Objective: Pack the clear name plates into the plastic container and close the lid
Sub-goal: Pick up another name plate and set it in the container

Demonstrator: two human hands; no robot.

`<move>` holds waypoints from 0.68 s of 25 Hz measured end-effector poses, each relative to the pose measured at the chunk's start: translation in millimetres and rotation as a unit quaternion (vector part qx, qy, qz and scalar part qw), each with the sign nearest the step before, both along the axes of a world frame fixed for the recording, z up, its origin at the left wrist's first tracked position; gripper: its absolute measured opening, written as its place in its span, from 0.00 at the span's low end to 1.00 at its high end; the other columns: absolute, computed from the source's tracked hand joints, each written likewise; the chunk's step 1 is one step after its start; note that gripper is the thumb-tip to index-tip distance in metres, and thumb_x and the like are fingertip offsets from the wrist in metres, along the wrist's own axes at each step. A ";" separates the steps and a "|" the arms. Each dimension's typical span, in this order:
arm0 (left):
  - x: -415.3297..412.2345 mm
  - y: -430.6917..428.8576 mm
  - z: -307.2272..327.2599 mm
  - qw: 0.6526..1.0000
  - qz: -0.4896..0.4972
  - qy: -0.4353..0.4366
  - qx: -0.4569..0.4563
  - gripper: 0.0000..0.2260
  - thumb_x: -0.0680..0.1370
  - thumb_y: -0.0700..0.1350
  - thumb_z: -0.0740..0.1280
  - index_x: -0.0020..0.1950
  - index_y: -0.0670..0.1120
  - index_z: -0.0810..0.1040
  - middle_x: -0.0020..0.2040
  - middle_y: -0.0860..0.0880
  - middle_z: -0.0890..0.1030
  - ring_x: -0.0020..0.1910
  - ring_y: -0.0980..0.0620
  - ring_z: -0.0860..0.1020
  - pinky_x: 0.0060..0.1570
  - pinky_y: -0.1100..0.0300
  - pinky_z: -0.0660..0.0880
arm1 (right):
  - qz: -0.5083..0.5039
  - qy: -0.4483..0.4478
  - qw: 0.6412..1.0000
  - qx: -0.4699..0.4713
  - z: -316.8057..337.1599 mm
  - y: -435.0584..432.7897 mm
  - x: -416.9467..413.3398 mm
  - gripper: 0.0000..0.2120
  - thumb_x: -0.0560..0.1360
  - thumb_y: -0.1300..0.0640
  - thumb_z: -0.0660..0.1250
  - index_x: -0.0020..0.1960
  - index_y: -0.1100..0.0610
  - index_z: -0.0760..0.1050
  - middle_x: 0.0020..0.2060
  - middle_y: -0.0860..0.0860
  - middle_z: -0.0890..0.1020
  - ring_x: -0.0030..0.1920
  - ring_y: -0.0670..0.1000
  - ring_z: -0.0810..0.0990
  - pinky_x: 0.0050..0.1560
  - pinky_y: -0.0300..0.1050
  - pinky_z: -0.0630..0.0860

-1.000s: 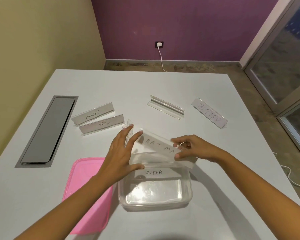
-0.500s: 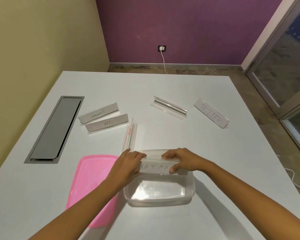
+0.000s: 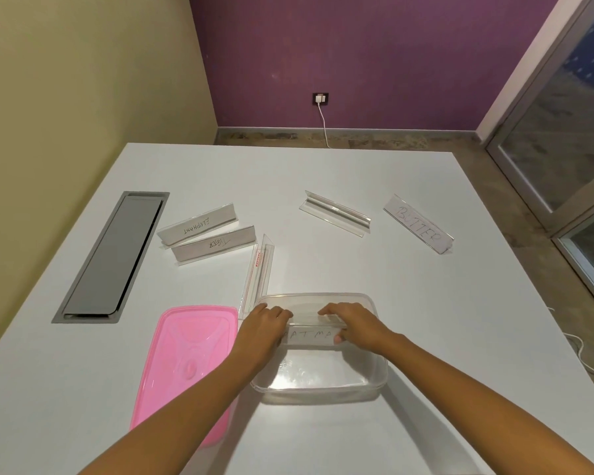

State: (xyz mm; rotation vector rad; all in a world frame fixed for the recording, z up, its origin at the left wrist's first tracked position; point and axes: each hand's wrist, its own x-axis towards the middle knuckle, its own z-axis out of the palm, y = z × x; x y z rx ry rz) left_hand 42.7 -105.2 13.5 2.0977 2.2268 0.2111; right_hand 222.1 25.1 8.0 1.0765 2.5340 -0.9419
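Note:
A clear plastic container (image 3: 379,375) stands open on the white table in front of me. Inside its far half a clear name plate lettered BATMAN (image 3: 311,334) is held at both ends: my left hand (image 3: 263,329) grips its left end, my right hand (image 3: 352,325) its right end. The pink lid (image 3: 186,361) lies flat just left of the container. Loose plates lie beyond: ELEPHANT (image 3: 196,226), TIGER (image 3: 216,245), a blank one with a red sticker (image 3: 259,269) touching the container's far left corner, another blank one (image 3: 335,214), and BUTTER (image 3: 417,222) at the right.
A grey cable hatch (image 3: 112,257) is set into the table at the left. The table's right edge drops to the floor, where a white cable (image 3: 583,358) lies. A glass door stands at the far right.
Both hands have lowered the BATMAN plate from above the container's far rim down into it, hiding the ALPHA plate that showed inside before. My head moved back slightly.

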 end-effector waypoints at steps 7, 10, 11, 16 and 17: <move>3.2 -3.5 3.1 1.000 0.001 -0.006 0.002 0.22 0.52 0.34 0.81 0.43 0.46 0.84 0.35 0.51 0.85 0.30 0.50 0.81 0.32 0.65 0.78 | 0.014 0.005 0.996 0.086 -5.5 -14.3 0.8 0.25 0.74 0.64 0.64 0.70 0.51 0.67 0.64 0.52 0.75 0.63 0.54 0.73 0.57 0.50 0.75; 4.4 -2.7 6.0 0.997 0.012 -0.073 0.017 0.20 0.67 0.40 0.76 0.58 0.43 0.79 0.52 0.47 0.84 0.48 0.46 0.82 0.48 0.58 0.79 | 0.029 0.015 0.994 0.105 -2.3 -14.4 1.7 0.23 0.75 0.58 0.66 0.69 0.52 0.66 0.64 0.52 0.74 0.63 0.54 0.71 0.58 0.49 0.74; 3.4 -1.8 10.4 0.994 0.021 -0.104 0.033 0.18 0.72 0.42 0.72 0.61 0.43 0.76 0.55 0.46 0.82 0.53 0.46 0.80 0.53 0.55 0.77 | 0.025 0.028 0.993 0.112 -0.2 -14.5 2.7 0.23 0.75 0.55 0.66 0.69 0.51 0.67 0.64 0.51 0.74 0.64 0.53 0.71 0.59 0.48 0.74; -32.8 21.3 14.9 0.943 0.212 -0.213 0.141 0.11 0.77 0.43 0.66 0.59 0.43 0.75 0.54 0.45 0.79 0.54 0.45 0.76 0.53 0.50 0.74 | -0.015 0.124 0.981 0.148 10.6 -15.8 5.6 0.16 0.77 0.52 0.65 0.64 0.52 0.72 0.62 0.48 0.77 0.62 0.50 0.74 0.59 0.43 0.72; -45.8 29.2 9.5 0.921 0.273 -0.253 0.118 0.10 0.77 0.43 0.66 0.57 0.42 0.75 0.54 0.44 0.80 0.54 0.44 0.76 0.53 0.50 0.74 | -0.024 0.131 0.980 0.147 11.7 -15.7 4.8 0.15 0.77 0.52 0.65 0.63 0.52 0.73 0.61 0.48 0.78 0.62 0.49 0.74 0.59 0.42 0.72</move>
